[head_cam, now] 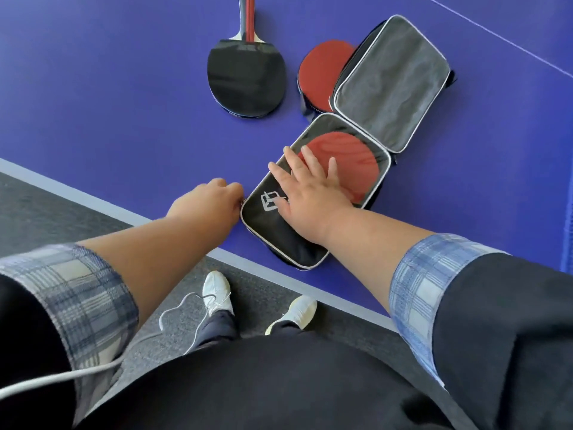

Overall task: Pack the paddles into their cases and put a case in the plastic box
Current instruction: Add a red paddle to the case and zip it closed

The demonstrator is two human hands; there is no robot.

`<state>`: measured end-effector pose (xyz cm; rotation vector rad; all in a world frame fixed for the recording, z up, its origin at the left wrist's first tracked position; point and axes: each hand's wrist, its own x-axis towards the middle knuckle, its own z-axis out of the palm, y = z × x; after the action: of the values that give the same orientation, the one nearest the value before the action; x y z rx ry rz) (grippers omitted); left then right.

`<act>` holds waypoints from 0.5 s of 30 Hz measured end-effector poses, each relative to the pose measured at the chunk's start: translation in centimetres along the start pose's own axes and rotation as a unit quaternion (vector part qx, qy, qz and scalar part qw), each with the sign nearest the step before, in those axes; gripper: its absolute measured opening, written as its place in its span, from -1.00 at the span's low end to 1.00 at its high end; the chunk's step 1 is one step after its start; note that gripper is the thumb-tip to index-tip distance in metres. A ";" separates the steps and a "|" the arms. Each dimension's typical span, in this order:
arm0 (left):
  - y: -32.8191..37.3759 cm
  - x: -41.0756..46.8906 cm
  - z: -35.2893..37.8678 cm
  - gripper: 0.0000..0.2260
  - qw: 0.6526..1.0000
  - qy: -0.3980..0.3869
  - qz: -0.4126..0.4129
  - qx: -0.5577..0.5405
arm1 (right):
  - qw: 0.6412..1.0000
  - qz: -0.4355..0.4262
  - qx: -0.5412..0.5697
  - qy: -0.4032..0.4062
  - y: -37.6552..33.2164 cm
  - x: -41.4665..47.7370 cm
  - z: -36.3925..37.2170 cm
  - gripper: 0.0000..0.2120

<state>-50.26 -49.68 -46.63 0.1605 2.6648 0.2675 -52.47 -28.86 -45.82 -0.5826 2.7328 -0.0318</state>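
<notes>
Lying at the bench (124, 119) edge, the open case (273, 231) held a red paddle (347, 156). The right hand (307, 197) pressed flat across both, fingers straight; the left hand (207, 203) pinched the zipper pull (243, 202). A black paddle (246, 79) lay beyond.

Your right hand (310, 197) covers part of the white logo (268, 203) and the near edge of the red paddle (344, 156) in the case (279, 237); that paddle's handle is out of sight under the case's black front. Your left hand (207, 203) curls at the case's corner with its fingertips turned away, so you can't tell whether it pinches anything. The second red paddle (322, 69) is half hidden behind the open lid (393, 82), handle unseen. The top edge cuts off the black paddle (246, 79) at its handle end, and the right edge crops a blue object (569, 237).
</notes>
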 end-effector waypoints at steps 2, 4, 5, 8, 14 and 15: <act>-1.1 1.3 -1.2 -0.90 1.000 0.002 -0.008 0.015 | 0.997 -0.069 -0.033 0.003 -0.5 0.9 -0.5 -0.33; -2.0 2.4 -2.0 -0.89 1.000 -0.006 -0.024 -0.001 | 0.989 -0.131 -0.069 -0.012 -0.9 1.6 -0.6 -0.26; -2.3 2.7 -2.3 -0.89 0.999 -0.006 -0.031 -0.017 | 0.987 -0.140 -0.077 -0.024 -1.1 1.9 -0.5 -0.24; -3.0 2.5 -2.2 -0.83 0.999 0.013 -0.029 -0.036 | 0.991 -0.107 -0.075 -0.026 -1.6 2.1 0.2 -0.24; -3.1 -0.1 -0.9 -0.81 0.999 0.024 -0.015 -0.030 | 0.996 -0.063 -0.059 0.006 -2.5 2.6 0.3 -0.30; -2.8 -0.6 -0.7 -0.81 0.999 0.025 -0.014 -0.033 | 0.996 -0.060 -0.060 0.009 -2.6 2.8 0.3 -0.30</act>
<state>-50.17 -52.57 -46.35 0.0975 2.7022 0.3550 -53.71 -32.37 -46.72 -0.7819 2.7285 0.0977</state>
